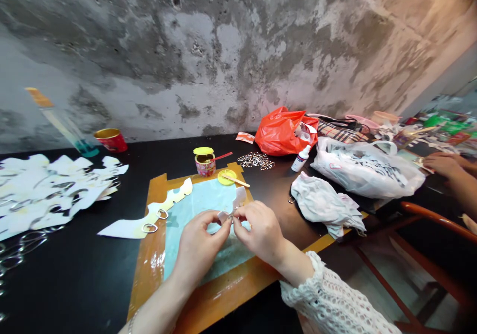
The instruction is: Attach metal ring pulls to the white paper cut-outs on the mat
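Observation:
Over a light-blue mat (201, 200), my left hand (197, 242) and my right hand (263, 232) meet, thumbs and fingers pinched together. Between them is a small white cut-out piece (239, 197), its upper end sticking up above the fingers. My fingertips hide where the two hands meet, so I cannot tell whether a ring is there too. Left of my hands, a long white and pale-yellow cut-out strip (179, 195) lies across the mat's taped edge. Two metal rings (149, 227) are on it.
Many white cut-outs (44, 185) lie at left near a red tin (112, 140). Behind the mat are an open jar (205, 164), a yellow lid (226, 177) with a stick, and metal rings (257, 160). A bottle (300, 159) and bags (365, 170) stand right; a co-worker's hand (443, 165) is beyond.

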A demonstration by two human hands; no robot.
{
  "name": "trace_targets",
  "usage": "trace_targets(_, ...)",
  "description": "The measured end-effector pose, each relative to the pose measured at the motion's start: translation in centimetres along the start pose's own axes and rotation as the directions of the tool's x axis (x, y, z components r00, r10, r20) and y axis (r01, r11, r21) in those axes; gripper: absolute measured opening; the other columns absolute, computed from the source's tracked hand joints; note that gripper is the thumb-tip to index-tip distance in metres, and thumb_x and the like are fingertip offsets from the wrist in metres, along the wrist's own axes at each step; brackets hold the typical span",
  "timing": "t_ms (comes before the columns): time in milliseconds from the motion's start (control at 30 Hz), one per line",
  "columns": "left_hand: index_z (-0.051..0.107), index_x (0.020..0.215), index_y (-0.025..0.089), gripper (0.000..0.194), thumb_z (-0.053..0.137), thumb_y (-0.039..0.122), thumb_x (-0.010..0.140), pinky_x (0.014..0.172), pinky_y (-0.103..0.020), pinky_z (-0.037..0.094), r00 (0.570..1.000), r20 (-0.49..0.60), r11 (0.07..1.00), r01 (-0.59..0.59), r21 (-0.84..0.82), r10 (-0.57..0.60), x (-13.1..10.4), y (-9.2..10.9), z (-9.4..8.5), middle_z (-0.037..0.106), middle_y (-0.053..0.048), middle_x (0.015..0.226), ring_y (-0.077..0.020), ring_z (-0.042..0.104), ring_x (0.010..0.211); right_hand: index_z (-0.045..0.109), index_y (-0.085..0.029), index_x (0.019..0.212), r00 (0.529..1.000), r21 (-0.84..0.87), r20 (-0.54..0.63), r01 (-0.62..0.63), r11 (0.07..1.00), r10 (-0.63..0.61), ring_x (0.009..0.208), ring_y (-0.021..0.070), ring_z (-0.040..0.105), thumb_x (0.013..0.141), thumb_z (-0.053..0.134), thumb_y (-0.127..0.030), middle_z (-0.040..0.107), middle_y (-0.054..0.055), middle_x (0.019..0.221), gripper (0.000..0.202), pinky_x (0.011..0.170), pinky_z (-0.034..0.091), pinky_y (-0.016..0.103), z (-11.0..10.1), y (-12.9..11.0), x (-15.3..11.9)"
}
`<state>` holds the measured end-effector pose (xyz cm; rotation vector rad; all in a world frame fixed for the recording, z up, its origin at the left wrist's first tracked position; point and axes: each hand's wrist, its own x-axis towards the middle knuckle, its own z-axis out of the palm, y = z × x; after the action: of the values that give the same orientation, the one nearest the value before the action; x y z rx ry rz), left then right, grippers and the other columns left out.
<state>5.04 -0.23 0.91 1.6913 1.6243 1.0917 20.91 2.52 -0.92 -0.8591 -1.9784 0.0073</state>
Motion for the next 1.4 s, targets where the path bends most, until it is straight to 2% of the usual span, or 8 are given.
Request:
trace_targets(233,0.07,0.073,0.023,0.019,0.062,0.04,0.078,0.073,-0.026,0.048,0.995,0.014,0.995,0.094,-0.011,-0.094,0.2,-0.1,-0.1,0.074,0.003,0.076,-0.0186,0.067,0.076,0.058,-0.019,0.084,0.996,-0.051,0.016,0.087,0.995,-0.086,0.069,0.0185,0.059,0.09,0.055,-0.014,0.066,0.005,0.074,0.009,0.064,0.048,0.031,0.0,0.3,-0.4)
trace_targets(533,0.071,0.075,0.022,0.024,0.062,0.044,0.076,0.075,-0.028,0.049,0.989,0.036,0.988,0.145,-0.051,-0.143,0.2,0.1,-0.2,0.075,0.0,0.078,-0.0203,0.067,0.076,0.058,-0.019,0.087,0.986,-0.081,0.025,0.164,0.983,-0.163,0.069,0.0193,0.061,0.089,0.056,-0.014,0.066,0.005,0.074,0.006,0.065,0.05,0.033,0.3,0.7,-0.8)
trace_targets(667,0.071,0.078,0.02,0.028,0.062,0.046,0.078,0.075,-0.029,0.049,0.985,0.057,0.982,0.166,-0.094,-0.161,0.2,0.0,-0.1,0.076,-0.002,0.079,-0.0215,0.068,0.079,0.059,-0.02,0.089,0.992,-0.029,-0.004,0.123,0.992,-0.123,0.07,0.0192,0.061,0.088,0.059,-0.014,0.067,0.005,0.076,0.006,0.065,0.051,0.032,0.3,0.7,-1.1)
trace_targets(867,0.072,0.08,0.019,0.029,0.063,0.047,0.078,0.071,-0.029,0.049,0.981,0.062,0.972,0.192,-0.137,-0.185,0.3,-0.3,-0.2,0.076,-0.004,0.08,-0.0215,0.068,0.079,0.06,-0.019,0.104,0.997,0.101,-0.074,0.028,0.994,-0.021,0.076,0.0202,0.064,0.085,0.062,-0.013,0.07,0.006,0.083,0.02,0.069,0.053,0.034,-0.3,0.0,-1.1)
trace_targets(1000,0.072,0.078,0.02,0.028,0.062,0.046,0.079,0.071,-0.029,0.048,0.983,0.055,0.978,0.18,-0.107,-0.175,0.3,0.0,-0.3,0.075,-0.002,0.079,-0.0202,0.067,0.076,0.062,-0.02,0.098,0.998,0.13,-0.049,-0.037,0.991,0.044,0.072,0.0191,0.063,0.086,0.059,-0.013,0.069,0.005,0.078,0.013,0.067,0.052,0.033,-0.4,-0.3,-0.7)
trace_targets(1400,0.071,0.076,0.021,0.026,0.062,0.045,0.079,0.073,-0.027,0.047,0.986,0.065,0.983,0.162,-0.086,-0.157,0.2,0.1,-0.3,0.075,0.0,0.079,-0.0199,0.067,0.078,0.064,-0.02,0.096,0.995,0.205,0.019,-0.103,0.973,0.101,0.074,0.0179,0.065,0.088,0.062,-0.017,0.07,0.004,0.082,0.008,0.072,0.052,0.033,0.1,0.0,-0.5)
